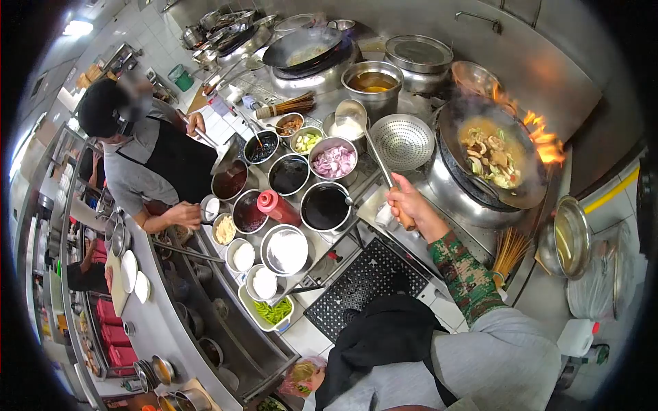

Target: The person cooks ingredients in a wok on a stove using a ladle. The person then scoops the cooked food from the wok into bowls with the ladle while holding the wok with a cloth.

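My right hand (pixel 407 204) is wrapped round the wooden handle of a long metal ladle (pixel 381 162). The ladle's bowl is at the far end, over a metal pot of white powder or paste (pixel 346 130). To the right, a wok (pixel 449 137) with browned pieces and greens (pixel 492 156) sits on a burner, with flames behind it. Low in the view, my left hand (pixel 317 379) is partly hidden by my body. It seems to grip a rounded, pinkish container of mixed vegetables (pixel 299 377), whose kind is unclear.
Pots of dark sauces (pixel 325 207), sliced onions (pixel 333 162) and a red squeeze bottle (pixel 277 205) crowd the left. A strainer (pixel 403 142) lies beside the wok. A co-worker (pixel 147 147) stands across, holding a ladle. Flames (pixel 545 140) rise behind the wok. A black mat (pixel 363 284) covers the floor.
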`<control>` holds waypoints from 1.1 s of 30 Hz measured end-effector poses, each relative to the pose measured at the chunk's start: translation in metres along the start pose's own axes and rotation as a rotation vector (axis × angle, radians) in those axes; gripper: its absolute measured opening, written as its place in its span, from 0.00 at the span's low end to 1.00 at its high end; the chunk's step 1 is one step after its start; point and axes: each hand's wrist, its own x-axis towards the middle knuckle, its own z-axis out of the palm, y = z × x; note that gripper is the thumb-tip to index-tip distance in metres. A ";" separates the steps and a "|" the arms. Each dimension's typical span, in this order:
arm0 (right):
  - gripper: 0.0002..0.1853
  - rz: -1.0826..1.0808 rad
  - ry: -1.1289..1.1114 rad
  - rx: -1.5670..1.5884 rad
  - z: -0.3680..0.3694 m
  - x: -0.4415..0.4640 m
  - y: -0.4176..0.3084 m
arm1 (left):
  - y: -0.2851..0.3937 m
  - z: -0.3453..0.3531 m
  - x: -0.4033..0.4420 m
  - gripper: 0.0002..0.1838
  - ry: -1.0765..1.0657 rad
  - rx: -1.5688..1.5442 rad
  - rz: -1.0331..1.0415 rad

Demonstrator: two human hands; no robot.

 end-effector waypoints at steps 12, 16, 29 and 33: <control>0.37 0.014 -0.076 0.390 0.021 -0.005 -0.001 | -0.021 -0.006 0.031 0.22 -0.116 0.011 0.037; 0.11 -0.006 -0.208 0.804 0.024 -0.039 -0.012 | 0.104 -0.035 -0.015 0.22 -0.174 0.191 0.312; 0.20 -0.245 -0.003 0.811 -0.098 -0.238 -0.077 | 0.432 0.041 -0.145 0.17 -0.449 0.192 1.020; 0.34 -0.138 0.337 0.364 -0.172 -0.270 -0.080 | 0.504 0.090 -0.203 0.16 -0.506 0.288 1.236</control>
